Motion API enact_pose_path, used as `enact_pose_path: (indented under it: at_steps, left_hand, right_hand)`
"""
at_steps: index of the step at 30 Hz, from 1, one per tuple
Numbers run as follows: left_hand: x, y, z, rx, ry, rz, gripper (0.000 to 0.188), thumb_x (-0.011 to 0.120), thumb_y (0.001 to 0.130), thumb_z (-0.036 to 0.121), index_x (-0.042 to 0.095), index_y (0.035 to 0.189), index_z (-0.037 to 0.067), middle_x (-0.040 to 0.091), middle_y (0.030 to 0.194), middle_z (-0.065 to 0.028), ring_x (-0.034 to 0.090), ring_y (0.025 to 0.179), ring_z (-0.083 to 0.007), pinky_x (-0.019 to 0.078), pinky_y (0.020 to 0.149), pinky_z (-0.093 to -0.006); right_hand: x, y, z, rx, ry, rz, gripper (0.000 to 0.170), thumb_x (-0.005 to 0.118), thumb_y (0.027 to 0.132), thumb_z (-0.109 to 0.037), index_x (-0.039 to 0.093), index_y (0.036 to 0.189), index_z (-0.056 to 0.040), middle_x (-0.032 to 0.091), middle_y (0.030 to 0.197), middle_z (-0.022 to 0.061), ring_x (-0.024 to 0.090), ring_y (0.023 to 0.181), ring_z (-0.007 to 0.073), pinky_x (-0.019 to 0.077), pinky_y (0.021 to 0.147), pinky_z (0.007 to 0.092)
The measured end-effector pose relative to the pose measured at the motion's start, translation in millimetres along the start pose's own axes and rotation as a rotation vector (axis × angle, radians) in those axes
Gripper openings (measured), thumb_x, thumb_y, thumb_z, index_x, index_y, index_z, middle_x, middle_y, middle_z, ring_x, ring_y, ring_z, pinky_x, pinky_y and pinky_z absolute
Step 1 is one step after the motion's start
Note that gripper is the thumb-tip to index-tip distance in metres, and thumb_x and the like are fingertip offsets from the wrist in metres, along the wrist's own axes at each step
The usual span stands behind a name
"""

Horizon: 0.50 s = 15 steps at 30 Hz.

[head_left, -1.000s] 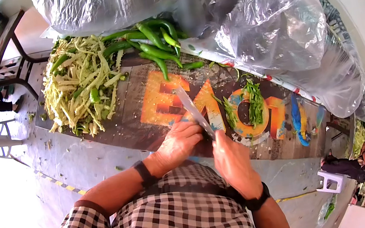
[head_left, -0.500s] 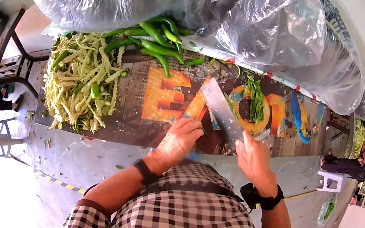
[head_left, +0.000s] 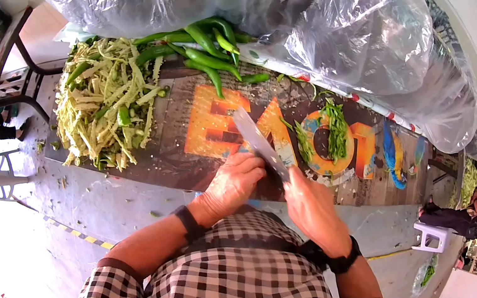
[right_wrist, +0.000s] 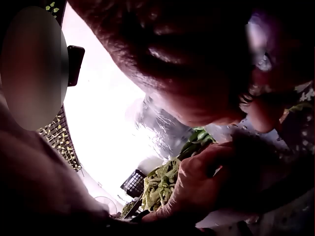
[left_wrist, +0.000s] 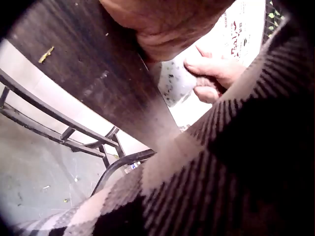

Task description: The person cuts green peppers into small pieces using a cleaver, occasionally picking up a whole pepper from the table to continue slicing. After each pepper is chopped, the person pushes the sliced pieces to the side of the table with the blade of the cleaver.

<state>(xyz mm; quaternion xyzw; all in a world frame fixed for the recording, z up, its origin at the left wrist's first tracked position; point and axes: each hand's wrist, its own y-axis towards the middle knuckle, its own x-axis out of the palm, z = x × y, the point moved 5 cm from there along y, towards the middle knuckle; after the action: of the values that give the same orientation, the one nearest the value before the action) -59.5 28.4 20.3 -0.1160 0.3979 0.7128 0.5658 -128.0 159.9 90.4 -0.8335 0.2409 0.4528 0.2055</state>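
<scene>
My right hand (head_left: 313, 209) grips the handle of a cleaver (head_left: 257, 139), its broad blade slanting up and left. Its blade (left_wrist: 172, 81), flecked with green bits, also shows in the left wrist view. Beside the blade my left hand (head_left: 235, 181) lies with bent fingers at the table's near edge, fingertips close to the steel. Those fingers pinch a green pepper that is almost wholly hidden beneath them. Sliced green strips (head_left: 336, 132) lie right of the blade. Whole long green peppers (head_left: 210, 58) are heaped at the back.
A large pile of pale shredded trimmings (head_left: 110, 108) covers the left of the printed table (head_left: 179, 140). Big clear plastic bags (head_left: 350, 21) stand along the back edge. A white stool (head_left: 431, 236) and another person (head_left: 455, 220) are at the right.
The cleaver swung right, away from the left hand, then came back beside its fingertips. The left hand stayed nearly in place.
</scene>
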Motion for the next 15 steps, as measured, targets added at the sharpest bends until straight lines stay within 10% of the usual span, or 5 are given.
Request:
enact_pose_path:
  at_steps: [15]
  left_hand:
    - [-0.2, -0.9, -0.3, 0.017, -0.005, 0.021, 0.026, 0.064, 0.071, 0.000, 0.063, 0.097, 0.003, 0.061, 0.108, -0.0118, 0.058, 0.105, -0.0315, 0.0477, 0.092, -0.0406]
  right_hand:
    - [-23.7, -10.5, 70.3, 0.182, -0.178, 0.162, 0.026, 0.057, 0.093, -0.015, 0.056, 0.111, 0.0042, 0.061, 0.067, 0.0230, 0.062, 0.062, 0.0415, 0.0464, 0.055, 0.0497]
